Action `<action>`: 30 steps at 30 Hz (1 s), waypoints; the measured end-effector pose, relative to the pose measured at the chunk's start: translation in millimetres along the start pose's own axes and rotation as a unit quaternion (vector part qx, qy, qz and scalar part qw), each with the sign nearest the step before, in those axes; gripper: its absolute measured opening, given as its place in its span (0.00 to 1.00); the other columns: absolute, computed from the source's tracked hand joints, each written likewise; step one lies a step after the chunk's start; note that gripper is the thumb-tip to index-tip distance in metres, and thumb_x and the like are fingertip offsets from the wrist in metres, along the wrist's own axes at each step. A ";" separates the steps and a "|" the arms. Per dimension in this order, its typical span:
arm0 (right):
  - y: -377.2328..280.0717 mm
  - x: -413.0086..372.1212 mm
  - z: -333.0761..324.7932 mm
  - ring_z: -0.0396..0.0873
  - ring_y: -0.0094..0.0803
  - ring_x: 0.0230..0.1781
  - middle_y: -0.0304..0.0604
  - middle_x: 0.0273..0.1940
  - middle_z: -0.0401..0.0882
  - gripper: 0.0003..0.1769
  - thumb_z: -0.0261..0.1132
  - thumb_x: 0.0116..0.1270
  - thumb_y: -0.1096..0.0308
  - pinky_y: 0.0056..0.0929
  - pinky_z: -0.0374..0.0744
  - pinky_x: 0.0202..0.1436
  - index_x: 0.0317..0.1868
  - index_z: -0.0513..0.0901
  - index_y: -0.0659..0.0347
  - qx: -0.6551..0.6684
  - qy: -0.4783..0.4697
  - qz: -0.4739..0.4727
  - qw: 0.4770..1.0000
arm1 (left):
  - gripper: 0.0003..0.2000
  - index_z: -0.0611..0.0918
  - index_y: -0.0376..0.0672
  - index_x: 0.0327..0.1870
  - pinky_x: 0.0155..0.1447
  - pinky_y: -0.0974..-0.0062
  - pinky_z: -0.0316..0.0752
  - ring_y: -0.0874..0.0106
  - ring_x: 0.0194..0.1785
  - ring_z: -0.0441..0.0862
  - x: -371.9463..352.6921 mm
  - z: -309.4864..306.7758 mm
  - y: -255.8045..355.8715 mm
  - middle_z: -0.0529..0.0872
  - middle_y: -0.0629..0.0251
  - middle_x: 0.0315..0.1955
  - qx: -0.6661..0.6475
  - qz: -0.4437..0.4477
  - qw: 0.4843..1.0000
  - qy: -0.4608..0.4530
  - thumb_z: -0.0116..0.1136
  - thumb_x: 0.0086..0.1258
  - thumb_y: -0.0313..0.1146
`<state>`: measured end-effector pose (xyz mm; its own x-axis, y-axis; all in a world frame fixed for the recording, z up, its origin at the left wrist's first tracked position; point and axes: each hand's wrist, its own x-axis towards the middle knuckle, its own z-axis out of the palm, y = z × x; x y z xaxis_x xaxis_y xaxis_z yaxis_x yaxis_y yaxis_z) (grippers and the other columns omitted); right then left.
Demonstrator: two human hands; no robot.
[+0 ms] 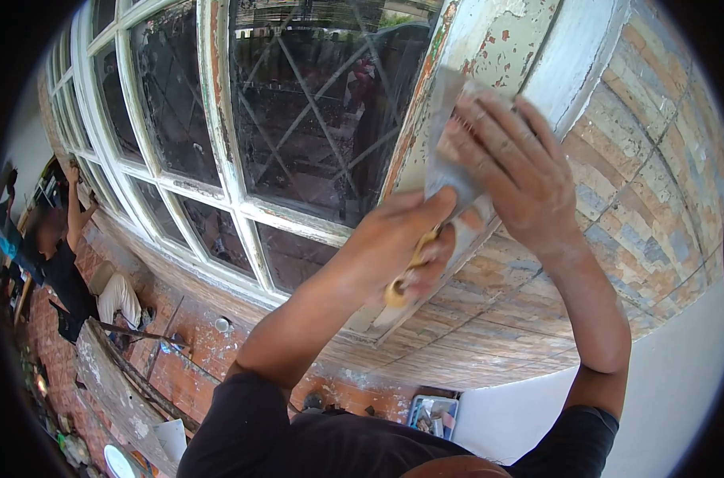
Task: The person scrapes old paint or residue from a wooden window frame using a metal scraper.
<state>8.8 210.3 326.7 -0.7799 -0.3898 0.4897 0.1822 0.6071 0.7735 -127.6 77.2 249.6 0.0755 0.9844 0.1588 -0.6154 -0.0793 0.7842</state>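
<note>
My left hand [406, 243] is wrapped round the yellowish handle [395, 291] of a wide metal scraper [450, 171]. The scraper's blade lies against the window frame's outer post [509, 48], whose pale paint is chipped and flaking. My right hand [517, 155] rests over the upper part of the blade, fingers stretched out and pointing up and left; its fingertips are slightly blurred. Left of the blade is a dark glass pane [322, 103] with crossed diagonal bars behind it.
A person [67, 271] sits low at the far left by the window. Below are a worn plank [123, 390], a white bucket [121, 462] and a tray of items [434, 414] on the tiled floor [203, 358]. Stone cladding [617, 207] covers the wall at right.
</note>
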 end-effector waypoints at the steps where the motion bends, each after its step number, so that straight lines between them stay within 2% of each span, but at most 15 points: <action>1: 0.7 2.7 -2.4 0.68 0.36 0.71 0.41 0.66 0.74 0.22 0.55 0.70 0.56 0.47 0.66 0.73 0.61 0.80 0.52 0.001 0.021 0.024 0.999 | 0.23 0.78 0.33 0.46 0.15 0.83 0.58 0.82 0.11 0.61 7.1 2.7 4.1 0.65 0.76 0.13 0.029 0.027 0.999 -0.005 0.41 0.82 0.49; 4: -0.6 1.4 -6.4 0.69 0.36 0.69 0.40 0.65 0.75 0.20 0.56 0.70 0.55 0.47 0.66 0.74 0.57 0.82 0.51 0.012 0.045 0.052 0.998 | 0.24 0.79 0.33 0.46 0.16 0.83 0.58 0.83 0.13 0.63 9.3 6.2 -0.9 0.67 0.76 0.15 0.071 0.069 0.995 0.000 0.38 0.83 0.49; 6: 2.8 -2.7 -8.1 0.71 0.36 0.68 0.38 0.63 0.77 0.18 0.60 0.67 0.57 0.46 0.67 0.73 0.55 0.84 0.50 0.003 0.077 -0.044 0.996 | 0.20 0.79 0.33 0.46 0.18 0.83 0.59 0.84 0.16 0.64 -7.9 -0.3 -16.0 0.71 0.75 0.19 0.215 0.162 0.963 0.015 0.40 0.83 0.43; 10: -1.9 -16.5 -4.4 0.73 0.34 0.66 0.35 0.61 0.79 0.18 0.64 0.64 0.60 0.44 0.70 0.71 0.54 0.84 0.49 0.038 0.121 -0.138 0.982 | 0.13 0.79 0.35 0.44 0.20 0.83 0.60 0.85 0.19 0.66 -34.0 -43.1 -85.7 0.74 0.74 0.21 0.298 0.250 0.920 0.053 0.45 0.81 0.36; 13: 1.7 -13.9 -12.5 0.76 0.33 0.61 0.35 0.59 0.81 0.13 0.65 0.66 0.68 0.41 0.74 0.67 0.51 0.85 0.52 0.074 0.046 -0.122 0.989 | 0.08 0.78 0.38 0.43 0.21 0.83 0.60 0.85 0.20 0.67 -59.2 -83.6 -123.3 0.74 0.74 0.21 0.277 0.229 0.926 0.119 0.50 0.79 0.33; 15: -2.6 -19.1 -11.1 0.80 0.38 0.55 0.45 0.57 0.82 0.10 0.60 0.70 0.74 0.40 0.76 0.61 0.48 0.85 0.59 0.118 0.210 0.076 0.968 | 0.08 0.77 0.39 0.42 0.21 0.83 0.60 0.86 0.19 0.66 -87.1 -112.4 -135.1 0.73 0.75 0.20 0.281 0.142 0.926 0.207 0.54 0.77 0.35; 16: -14.0 -23.9 -10.1 0.80 0.38 0.55 0.45 0.57 0.82 0.10 0.60 0.70 0.74 0.40 0.76 0.61 0.48 0.85 0.59 0.122 0.200 0.083 0.969 | 0.08 0.77 0.39 0.42 0.21 0.83 0.60 0.86 0.19 0.66 -99.0 -118.5 -133.6 0.73 0.75 0.20 0.276 0.130 0.930 0.205 0.54 0.77 0.35; 18: -50.3 -37.9 -0.6 0.81 0.42 0.49 0.55 0.51 0.83 0.12 0.53 0.70 0.77 0.39 0.79 0.54 0.48 0.81 0.66 0.234 0.420 0.273 0.834 | 0.11 0.79 0.35 0.43 0.28 0.82 0.66 0.84 0.25 0.70 -115.4 -127.4 -127.2 0.78 0.75 0.23 0.179 0.082 0.939 0.281 0.60 0.74 0.36; 19: -72.4 -42.1 7.0 0.82 0.41 0.42 0.58 0.45 0.83 0.10 0.52 0.71 0.78 0.35 0.81 0.43 0.48 0.78 0.68 0.299 0.479 0.267 0.781 | 0.11 0.79 0.35 0.43 0.28 0.82 0.65 0.85 0.25 0.70 -118.7 -129.7 -128.8 0.78 0.76 0.23 0.214 0.112 0.926 0.292 0.60 0.74 0.36; 21: -129.7 -69.5 35.7 0.82 0.38 0.36 0.55 0.38 0.83 0.08 0.51 0.71 0.79 0.30 0.80 0.35 0.46 0.76 0.66 0.372 0.516 0.307 0.708 | 0.11 0.80 0.35 0.40 0.26 0.83 0.62 0.87 0.23 0.67 -120.1 -134.1 -127.8 0.76 0.78 0.21 0.322 0.192 0.877 0.302 0.62 0.73 0.36; 22: -164.3 -67.4 40.4 0.80 0.37 0.31 0.53 0.35 0.82 0.08 0.50 0.71 0.80 0.30 0.79 0.33 0.44 0.76 0.65 0.436 0.470 0.344 0.685 | 0.11 0.80 0.35 0.40 0.26 0.83 0.62 0.87 0.23 0.67 -123.6 -136.1 -126.4 0.76 0.78 0.21 0.321 0.180 0.879 0.304 0.62 0.73 0.36; 24: -237.1 -66.8 61.3 0.82 0.34 0.32 0.50 0.35 0.83 0.08 0.53 0.70 0.82 0.30 0.80 0.36 0.45 0.76 0.64 0.507 0.369 0.440 0.643 | 0.11 0.80 0.35 0.40 0.26 0.84 0.61 0.87 0.22 0.66 -130.1 -143.4 -120.2 0.75 0.78 0.21 0.320 0.188 0.879 0.300 0.62 0.73 0.36; 25: -261.6 -68.2 65.0 0.83 0.34 0.36 0.50 0.36 0.84 0.09 0.55 0.70 0.81 0.30 0.81 0.41 0.48 0.77 0.66 0.525 0.237 0.466 0.672 | 0.11 0.80 0.35 0.40 0.26 0.84 0.62 0.87 0.23 0.67 -132.1 -147.3 -117.4 0.76 0.78 0.21 0.281 0.151 0.899 0.301 0.62 0.73 0.36; 27: -288.0 -48.8 59.4 0.82 0.32 0.44 0.48 0.41 0.83 0.13 0.53 0.73 0.77 0.28 0.79 0.48 0.55 0.75 0.67 0.634 0.108 0.490 0.589 | 0.11 0.80 0.35 0.40 0.26 0.84 0.62 0.87 0.23 0.67 -128.8 -148.8 -116.0 0.76 0.77 0.21 0.274 0.136 0.901 0.309 0.62 0.72 0.35; 30: -297.2 -27.2 61.4 0.79 0.29 0.48 0.44 0.47 0.81 0.16 0.50 0.77 0.71 0.26 0.76 0.53 0.61 0.71 0.67 0.688 0.175 0.474 0.521 | 0.10 0.80 0.35 0.41 0.26 0.83 0.62 0.86 0.23 0.67 -124.2 -146.9 -123.9 0.76 0.77 0.21 0.288 0.125 0.903 0.293 0.62 0.73 0.34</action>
<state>-60.9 83.0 58.7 -0.5301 0.5800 0.6186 -0.4032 0.4694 -0.7856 -176.0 -12.2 44.6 -0.5413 0.8252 0.1614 -0.0329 -0.2126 0.9766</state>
